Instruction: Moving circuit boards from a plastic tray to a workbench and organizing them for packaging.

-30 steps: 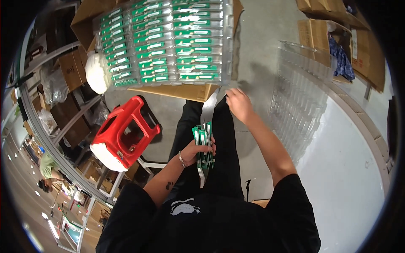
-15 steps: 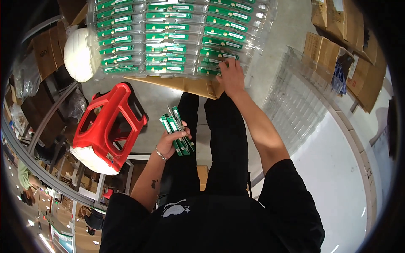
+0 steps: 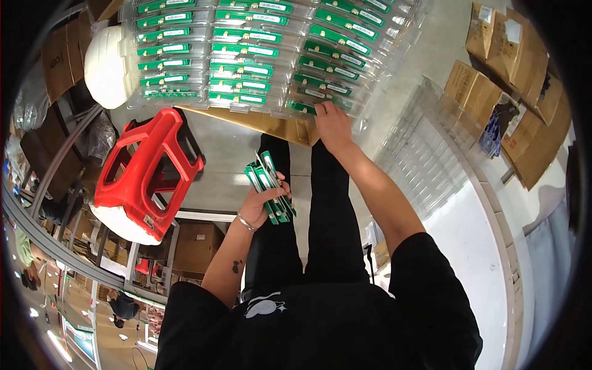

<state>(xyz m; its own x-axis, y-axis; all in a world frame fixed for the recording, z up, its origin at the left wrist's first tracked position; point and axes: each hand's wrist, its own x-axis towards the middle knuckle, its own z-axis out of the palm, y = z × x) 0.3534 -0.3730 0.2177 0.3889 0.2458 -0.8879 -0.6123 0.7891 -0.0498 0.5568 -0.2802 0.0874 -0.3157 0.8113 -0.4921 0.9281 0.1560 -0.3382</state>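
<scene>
A bundle of green circuit boards [image 3: 269,188] is gripped by the left hand [image 3: 262,200], its fingers closed around it above the lap. The right hand [image 3: 333,123] is stretched forward to the near edge of the clear plastic tray [image 3: 259,55], where the fingertips are pressed on one green board [image 3: 303,108] in the lowest row. A red stool [image 3: 148,169] is seen just left of the legs.

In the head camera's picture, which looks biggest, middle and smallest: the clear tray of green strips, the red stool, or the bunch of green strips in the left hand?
1. Clear tray
2. Red stool
3. Bunch of green strips

The fisheye lens bends sizes near the rim.
</scene>
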